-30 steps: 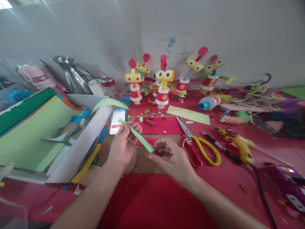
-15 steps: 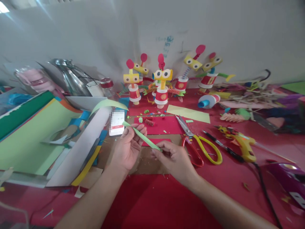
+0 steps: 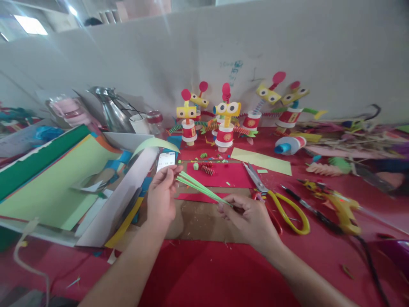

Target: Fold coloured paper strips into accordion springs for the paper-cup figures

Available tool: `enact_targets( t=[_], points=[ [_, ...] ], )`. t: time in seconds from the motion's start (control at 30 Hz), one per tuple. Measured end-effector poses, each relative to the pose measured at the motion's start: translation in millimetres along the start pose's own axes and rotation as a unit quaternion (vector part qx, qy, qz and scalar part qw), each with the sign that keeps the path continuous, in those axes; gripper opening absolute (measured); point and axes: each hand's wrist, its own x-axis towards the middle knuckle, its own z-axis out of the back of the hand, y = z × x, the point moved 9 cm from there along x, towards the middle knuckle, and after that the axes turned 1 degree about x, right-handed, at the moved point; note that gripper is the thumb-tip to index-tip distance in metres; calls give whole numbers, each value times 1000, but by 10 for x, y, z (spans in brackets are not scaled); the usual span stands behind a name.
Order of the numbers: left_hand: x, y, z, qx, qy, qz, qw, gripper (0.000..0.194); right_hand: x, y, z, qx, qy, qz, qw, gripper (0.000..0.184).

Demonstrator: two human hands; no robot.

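Thin light-green paper strips stretch between my two hands above the brown cardboard, their left ends slightly fanned. My right hand pinches their right end between thumb and fingers. At the other end, the thumb and fingers of my left hand are closed against the strip ends; the exact contact is partly hidden. Beneath them lies red paper with small coiled paper springs on it. Scissors with one yellow and one red handle lie just beyond my right hand.
Several paper-cup figures stand along the wall. A phone is behind my left hand. At left is a box of coloured paper. A yellow glue gun, a pen and a pale-green paper piece lie rightward.
The strips, stacked as one band before, now show as several strips fanned at the left end. My left hand has turned, its palm no longer facing up. The view has shifted left and up.
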Motion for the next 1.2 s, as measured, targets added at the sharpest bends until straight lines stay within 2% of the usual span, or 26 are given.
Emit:
enact_targets(
  t=[0.03,0.07,0.17,0.23,0.27,0.33,0.37,0.43,0.5,0.57,0.6,0.63,0.67,0.73,0.77,0.83,0.9,1.0,1.07,1.2],
  points=[
    [-53,-113,-60,59,21,-51,997,6,-3,22,27,-34,-9,10,999,19],
    [-125,-179,-181,123,71,-85,986,10,-7,48,50,-71,-18,22,997,20],
    [-414,-124,-598,281,261,-128,915,23,-24,130,64,-165,-26,72,983,18],
    [-554,-47,-730,341,323,-159,868,27,-37,160,34,-205,-22,104,973,19],
    [-589,-10,-756,360,334,-170,854,28,-42,161,14,-217,-19,112,969,20],
    [-600,48,-755,373,337,-170,847,26,-45,146,-24,-231,-18,116,966,19],
    [-584,62,-735,366,332,-160,855,25,-44,140,-42,-229,-17,114,967,19],
    [-509,36,-650,326,303,-124,887,21,-36,142,-59,-201,-17,107,974,17],
    [-360,-101,-465,250,223,-96,937,20,-19,165,-44,-151,-11,99,983,21],
    [-176,-308,-156,142,87,-93,982,20,4,188,21,-138,3,86,987,33],
    [-97,-386,8,87,20,-92,992,17,13,191,79,-168,9,78,983,35],
    [-31,-442,79,69,1,-95,993,13,17,184,155,-219,14,68,973,33],
    [36,-440,108,53,3,-79,995,9,14,161,252,-289,13,57,955,29],
    [124,-210,48,2,56,46,997,3,-24,71,465,-417,4,37,908,25],
    [122,-75,13,-18,71,105,992,3,-57,5,578,-461,-11,25,887,26],
    [67,157,-41,-47,76,188,978,4,-144,-130,739,-507,-40,22,861,31],
    [-7,321,-100,-55,79,231,968,7,-235,-294,812,-513,-57,18,856,33],
    [-89,468,-169,-39,95,269,958,12,-331,-480,787,-487,-51,24,872,37],
    [-99,511,-177,-20,106,281,954,12,-369,-508,765,-489,-53,40,870,40],
    [-74,535,-186,40,157,278,947,5,-409,-456,793,-524,-78,52,847,36]
  ],
)
